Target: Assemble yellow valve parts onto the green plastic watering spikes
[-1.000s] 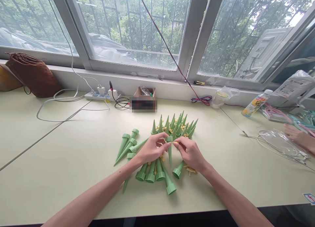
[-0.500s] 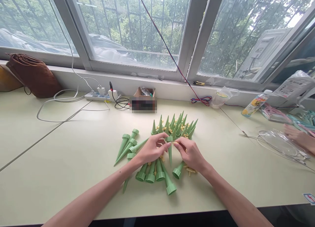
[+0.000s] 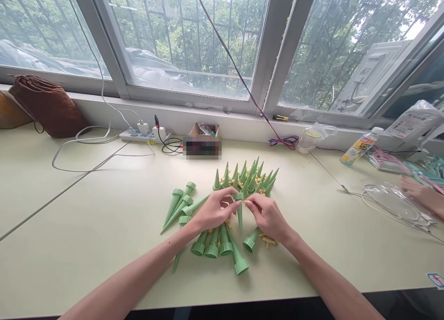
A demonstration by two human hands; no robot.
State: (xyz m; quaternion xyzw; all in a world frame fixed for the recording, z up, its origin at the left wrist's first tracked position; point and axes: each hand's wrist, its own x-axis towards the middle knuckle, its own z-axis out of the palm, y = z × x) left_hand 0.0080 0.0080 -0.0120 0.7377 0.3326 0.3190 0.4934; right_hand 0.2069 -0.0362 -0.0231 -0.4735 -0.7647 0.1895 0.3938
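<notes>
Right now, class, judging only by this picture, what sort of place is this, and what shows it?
Probably an indoor workroom: many green cones are clustered on a long table below windows, and a power strip lies along the table's back.

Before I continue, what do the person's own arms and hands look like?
The left hand and right hand are bare, without gloves. No sleeve, watch or bracelet shows on the slim left forearm or right forearm; the left bears one small spot.
</notes>
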